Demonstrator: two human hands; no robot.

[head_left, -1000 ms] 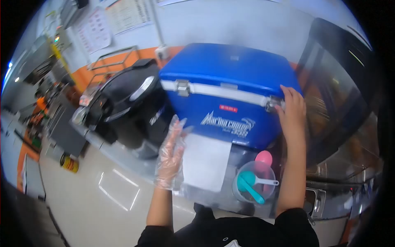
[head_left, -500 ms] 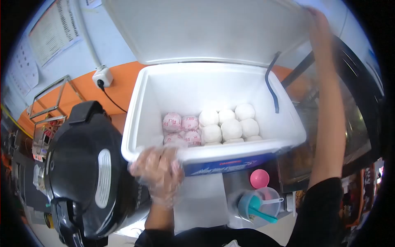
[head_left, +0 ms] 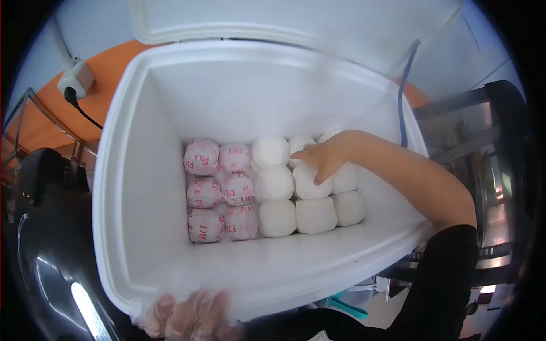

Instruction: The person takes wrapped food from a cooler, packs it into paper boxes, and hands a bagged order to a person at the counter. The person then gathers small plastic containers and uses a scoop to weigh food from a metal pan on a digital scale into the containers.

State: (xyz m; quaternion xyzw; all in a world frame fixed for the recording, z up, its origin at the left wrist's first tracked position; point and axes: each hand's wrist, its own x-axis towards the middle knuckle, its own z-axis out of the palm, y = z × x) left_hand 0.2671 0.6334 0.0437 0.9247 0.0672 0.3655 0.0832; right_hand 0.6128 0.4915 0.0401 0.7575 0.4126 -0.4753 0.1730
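Inside a white cooler box (head_left: 128, 187), rows of round white-wrapped bundles (head_left: 277, 217) fill the right part of the bottom. Round bundles in paper printed with red "RICE" lettering (head_left: 206, 225) sit to their left. My right hand (head_left: 324, 156), bare, is down in the box over the white bundles, thumb and fingers apart, with nothing seen between them. My left hand (head_left: 190, 318), in a clear plastic glove, is at the front left rim with its fingers curled. What it holds, if anything, is hidden.
The raised cooler lid (head_left: 296, 20) stands at the back, with a dark strap (head_left: 405, 94) at its right. A shiny black appliance (head_left: 51, 273) is at the left, below a wall socket (head_left: 75, 78). A teal-handled utensil (head_left: 348, 307) lies in front.
My right hand has left the raised lid and come down into the box over the white bundles. My view has moved closer over the box. My left hand stays by the front left rim.
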